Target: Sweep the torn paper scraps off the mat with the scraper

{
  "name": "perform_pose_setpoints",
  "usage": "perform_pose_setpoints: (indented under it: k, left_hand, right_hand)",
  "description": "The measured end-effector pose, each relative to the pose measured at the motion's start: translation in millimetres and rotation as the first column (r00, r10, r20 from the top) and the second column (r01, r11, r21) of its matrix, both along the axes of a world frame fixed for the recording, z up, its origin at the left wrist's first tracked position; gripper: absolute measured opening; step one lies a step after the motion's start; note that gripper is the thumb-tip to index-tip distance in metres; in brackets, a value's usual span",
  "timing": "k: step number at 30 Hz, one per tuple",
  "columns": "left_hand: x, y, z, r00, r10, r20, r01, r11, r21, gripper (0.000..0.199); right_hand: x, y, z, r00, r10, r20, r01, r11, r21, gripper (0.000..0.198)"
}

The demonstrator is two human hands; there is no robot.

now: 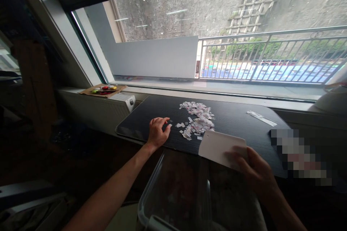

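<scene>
A loose heap of small white paper scraps (200, 121) lies on the dark tabletop (230, 113). To its left, my left hand (158, 131) hovers at or just over the table, thumb and fingers apart and slightly curled. One or two scraps sit by its fingertips; whether they touch is unclear. My right hand (256, 168) grips the right end of a thin white scraper (221, 148), flat with rounded corners and a small hole in one corner. The scraper's upper left edge is beside the heap's near side. Below the table's front edge stands a clear plastic bin (148, 196), partly in shadow.
A clear plastic wrapper (261, 118) lies at the table's right, near a blurred-out item (300, 157). Left of the table is a white radiator (121, 104), with colourful small items (104, 89) on a brown board. A large window runs behind.
</scene>
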State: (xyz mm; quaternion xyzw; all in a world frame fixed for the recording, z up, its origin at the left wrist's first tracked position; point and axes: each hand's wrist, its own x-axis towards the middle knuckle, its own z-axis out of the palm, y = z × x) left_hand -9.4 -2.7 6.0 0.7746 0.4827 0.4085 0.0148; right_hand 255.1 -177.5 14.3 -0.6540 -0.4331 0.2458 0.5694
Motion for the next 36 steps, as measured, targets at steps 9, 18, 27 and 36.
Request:
perform_pose_setpoints:
  k: [9, 18, 27, 36]
  left_hand:
    - [1, -2, 1.5, 1.000, 0.004, -0.020, -0.004, 1.000, -0.008, 0.025]
    - [1, 1, -2.8, 1.000, -0.013, -0.002, 0.013, 1.000, 0.024, 0.025]
    - [4, -23, 4.3, 0.969, -0.214, -0.125, 0.220, 0.975, 0.037, 0.017]
    - [6, -39, 8.5, 0.796, -0.477, -0.372, 0.478, 0.873, -0.097, 0.022]
  right_hand:
    - [1, 23, -3, 0.999, -0.013, -0.042, 0.017, 0.997, 0.080, 0.031]
    - [-23, 49, 3, 0.985, 0.124, 0.118, -0.138, 0.984, 0.113, 0.030]
    - [-6, 47, 14, 0.936, 0.038, 0.351, -0.049, 0.999, 0.023, 0.026]
    - [-18, 57, 12, 0.972, 0.130, 0.197, -0.143, 0.988, 0.054, 0.030]
